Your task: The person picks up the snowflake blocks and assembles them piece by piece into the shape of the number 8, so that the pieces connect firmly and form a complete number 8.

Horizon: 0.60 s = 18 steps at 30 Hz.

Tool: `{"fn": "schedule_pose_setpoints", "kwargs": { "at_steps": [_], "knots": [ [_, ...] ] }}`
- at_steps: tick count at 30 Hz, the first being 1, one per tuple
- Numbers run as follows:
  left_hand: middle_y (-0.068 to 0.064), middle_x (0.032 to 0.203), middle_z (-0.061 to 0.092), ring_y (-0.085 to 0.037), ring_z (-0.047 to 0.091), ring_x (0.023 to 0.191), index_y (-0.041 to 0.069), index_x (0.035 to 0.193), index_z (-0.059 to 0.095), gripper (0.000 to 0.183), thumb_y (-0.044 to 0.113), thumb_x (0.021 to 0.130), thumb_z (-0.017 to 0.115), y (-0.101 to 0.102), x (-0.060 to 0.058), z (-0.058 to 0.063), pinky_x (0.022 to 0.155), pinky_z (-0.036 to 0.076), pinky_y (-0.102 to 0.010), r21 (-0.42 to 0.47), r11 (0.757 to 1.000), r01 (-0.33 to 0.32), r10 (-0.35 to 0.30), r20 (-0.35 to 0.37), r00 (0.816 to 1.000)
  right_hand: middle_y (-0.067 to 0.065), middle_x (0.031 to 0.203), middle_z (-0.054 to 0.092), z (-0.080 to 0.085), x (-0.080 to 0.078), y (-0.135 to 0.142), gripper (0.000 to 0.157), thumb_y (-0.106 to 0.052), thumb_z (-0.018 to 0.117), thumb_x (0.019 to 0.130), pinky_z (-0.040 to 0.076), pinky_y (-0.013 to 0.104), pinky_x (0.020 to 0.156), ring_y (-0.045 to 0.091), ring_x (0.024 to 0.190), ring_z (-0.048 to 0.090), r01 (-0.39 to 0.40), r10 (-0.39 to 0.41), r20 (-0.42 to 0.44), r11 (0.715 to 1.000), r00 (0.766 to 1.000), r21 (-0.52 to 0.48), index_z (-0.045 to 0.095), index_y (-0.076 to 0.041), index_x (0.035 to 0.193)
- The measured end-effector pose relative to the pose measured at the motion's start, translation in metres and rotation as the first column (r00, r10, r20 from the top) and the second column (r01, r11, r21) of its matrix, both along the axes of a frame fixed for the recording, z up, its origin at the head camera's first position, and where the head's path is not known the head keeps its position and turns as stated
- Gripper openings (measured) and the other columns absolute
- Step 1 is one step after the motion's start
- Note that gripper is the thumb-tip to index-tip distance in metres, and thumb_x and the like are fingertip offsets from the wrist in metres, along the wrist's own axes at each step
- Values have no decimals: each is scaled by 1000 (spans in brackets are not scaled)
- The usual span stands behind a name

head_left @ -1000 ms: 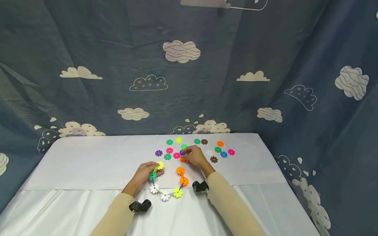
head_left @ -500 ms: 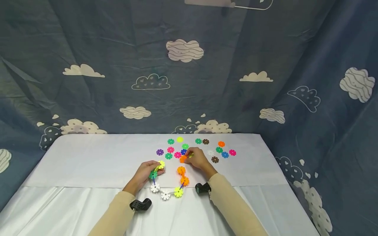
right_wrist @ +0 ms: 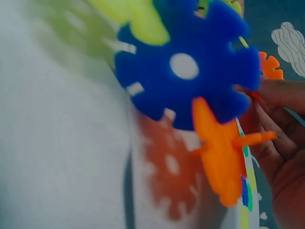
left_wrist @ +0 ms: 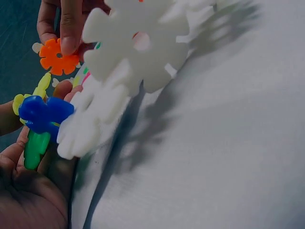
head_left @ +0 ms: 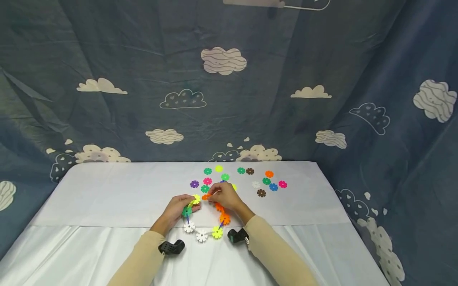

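My left hand (head_left: 175, 209) holds one end of a curved chain of interlocking slotted plastic discs, at the yellow disc (head_left: 196, 199) and green disc (head_left: 187, 211). From there the chain runs through blue, white discs (head_left: 202, 236), a yellow-green disc (head_left: 217, 232) and another blue disc (right_wrist: 219, 57) to orange discs (head_left: 225, 219). My right hand (head_left: 229, 197) pinches a loose orange disc (left_wrist: 47, 64) between thumb and fingers, close beside the yellow end. The right hand partly covers the chain's orange end in the head view.
Loose discs lie behind the hands on the white-covered table (head_left: 107, 198), among them a purple disc (head_left: 194, 184), a pink disc (head_left: 282, 184) and a brown disc (head_left: 261, 193). A dark cloud-print curtain (head_left: 250, 119) hangs behind the table.
My right hand has left the blue disc, picked up the orange disc from the loose ones and brought it left towards the chain's yellow end. The left hand has stayed nearly still.
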<state>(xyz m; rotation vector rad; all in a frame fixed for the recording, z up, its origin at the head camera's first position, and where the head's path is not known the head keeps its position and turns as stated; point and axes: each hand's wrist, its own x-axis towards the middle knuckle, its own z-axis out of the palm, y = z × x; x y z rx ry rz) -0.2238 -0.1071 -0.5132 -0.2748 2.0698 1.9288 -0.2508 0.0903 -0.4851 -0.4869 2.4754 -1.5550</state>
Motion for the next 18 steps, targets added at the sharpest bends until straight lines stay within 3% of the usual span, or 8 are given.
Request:
{"fn": "schedule_pose_setpoints", "kwargs": {
  "at_steps": [12, 18],
  "knots": [
    [-17, 99, 70, -20, 71, 85, -9, 115, 59, 26, 10, 100, 50, 1, -1, 0, 80, 57, -29, 74, 997, -23, 21, 19, 1000, 6, 77, 67, -4, 3, -10, 10, 6, 71, 82, 55, 19, 60, 10, 64, 58, 16, -6, -137, 997, 991, 70, 67, -2, 79],
    [-16, 94, 70, -18, 71, 80, -10, 113, 60, 25, 9, 100, 50, 1, -2, -2, 77, 57, -27, 77, 996, -35, 34, 15, 999, 4, 75, 66, -2, 4, -12, 8, 4, 72, 82, 54, 19, 59, 9, 63, 57, 53, -37, -149, 993, 988, 106, 68, -3, 79]
  ]
}}
